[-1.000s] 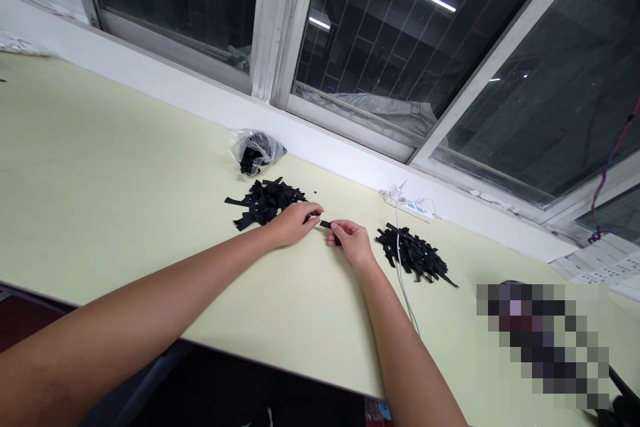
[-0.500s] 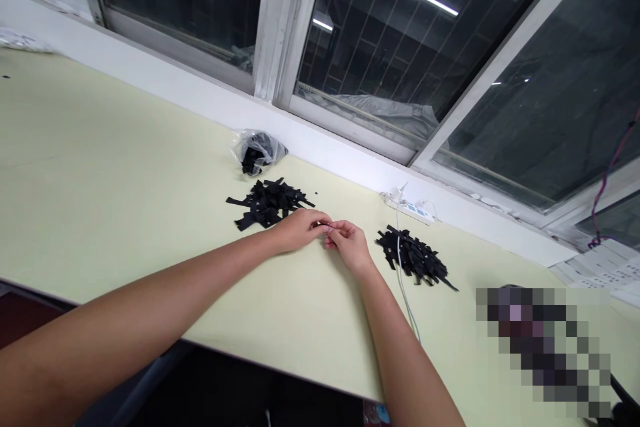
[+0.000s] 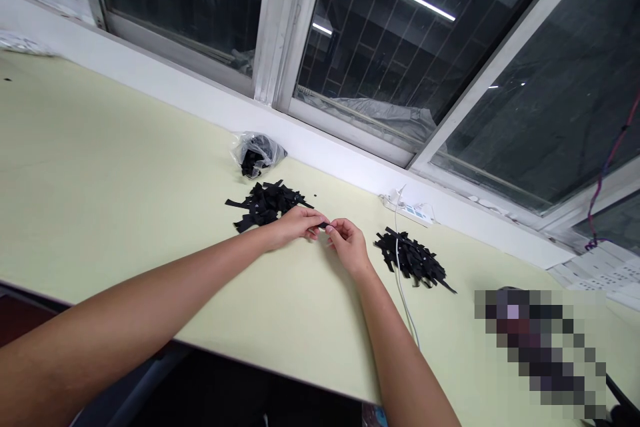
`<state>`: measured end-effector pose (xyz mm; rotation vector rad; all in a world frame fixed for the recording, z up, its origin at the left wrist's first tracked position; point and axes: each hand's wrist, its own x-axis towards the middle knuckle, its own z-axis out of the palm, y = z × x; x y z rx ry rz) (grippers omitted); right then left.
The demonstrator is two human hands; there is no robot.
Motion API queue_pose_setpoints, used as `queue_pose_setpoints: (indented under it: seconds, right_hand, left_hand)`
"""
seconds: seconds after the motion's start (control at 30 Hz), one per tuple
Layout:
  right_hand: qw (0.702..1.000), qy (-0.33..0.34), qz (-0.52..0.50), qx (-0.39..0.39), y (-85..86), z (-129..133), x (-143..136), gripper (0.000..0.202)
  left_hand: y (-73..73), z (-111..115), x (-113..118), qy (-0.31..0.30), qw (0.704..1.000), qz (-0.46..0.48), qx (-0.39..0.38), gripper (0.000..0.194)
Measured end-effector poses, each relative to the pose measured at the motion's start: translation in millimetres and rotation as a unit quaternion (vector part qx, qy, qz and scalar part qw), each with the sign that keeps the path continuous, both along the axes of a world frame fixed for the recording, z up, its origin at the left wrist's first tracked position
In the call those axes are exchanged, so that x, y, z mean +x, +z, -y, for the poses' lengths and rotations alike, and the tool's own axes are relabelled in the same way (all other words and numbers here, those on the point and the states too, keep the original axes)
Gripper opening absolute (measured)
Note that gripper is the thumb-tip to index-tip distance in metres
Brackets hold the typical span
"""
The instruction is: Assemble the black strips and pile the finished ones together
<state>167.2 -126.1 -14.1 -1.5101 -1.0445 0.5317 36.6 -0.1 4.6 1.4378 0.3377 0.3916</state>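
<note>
Between my two hands is a short black fabric strip [image 3: 325, 225], pinched at both ends above the table. My left hand [image 3: 296, 224] closes on its left end, with the fingertips partly hidden. On the other end, thumb and fingers of my right hand [image 3: 349, 242] press together. A loose pile of black strips [image 3: 270, 203] with small shiny spots lies just behind my left hand. Another pile of similar black strips [image 3: 413, 257] lies to the right of my right hand.
At the back, a clear plastic bag [image 3: 259, 153] holds more black pieces. A white power strip [image 3: 413, 209] sits by the window ledge, and its white cable [image 3: 399, 267] runs over the right pile. A blurred dark object [image 3: 540, 347] lies on the pale table [image 3: 125, 180] at right.
My hands have moved slightly apart, and more of the black strip shows between them. The piles and the bag have stayed in place.
</note>
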Motion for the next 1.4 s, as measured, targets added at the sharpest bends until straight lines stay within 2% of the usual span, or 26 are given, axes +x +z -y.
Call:
queue_pose_setpoints:
  seconds: [0.1, 0.17, 0.37, 0.57, 0.87, 1.23, 1.4]
  right_hand:
    - [1.0, 0.015, -0.002, 0.005, 1.1, 1, 2, 0.033]
    - [1.0, 0.023, -0.001, 0.008, 1.9, 2, 2, 0.033]
    - [1.0, 0.012, -0.012, 0.02, 3.1, 1, 1, 0.033]
    - [1.0, 0.015, -0.021, 0.016, 3.2, 2, 0, 0.032]
    - [0.989, 0.106, -0.102, -0.017, 9.2, 9, -1, 0.034]
    - [0.987, 0.13, -0.089, -0.036, 4.2, 8, -2, 0.027]
    - [0.991, 0.101, -0.076, -0.033, 1.3, 7, -2, 0.027]
  left_hand:
    - [1.5, -3, -1, -0.007, 0.997, 0.007, -0.082, 0.046]
    - [1.2, -5, -2, -0.004, 0.995, 0.005, -0.096, 0.051]
    - [-0.8, -9, -5, -0.057, 0.996, -0.005, -0.063, 0.045]
    - [-1.7, -8, -6, -0.063, 0.996, -0.005, -0.059, 0.038]
    - [8.3, -8, -17, -0.204, 0.973, -0.038, -0.106, 0.031]
    - [-0.2, -9, -14, -0.221, 0.97, -0.035, -0.092, 0.031]
    - [-5.0, -9, -11, -0.228, 0.97, -0.039, -0.076, 0.034]
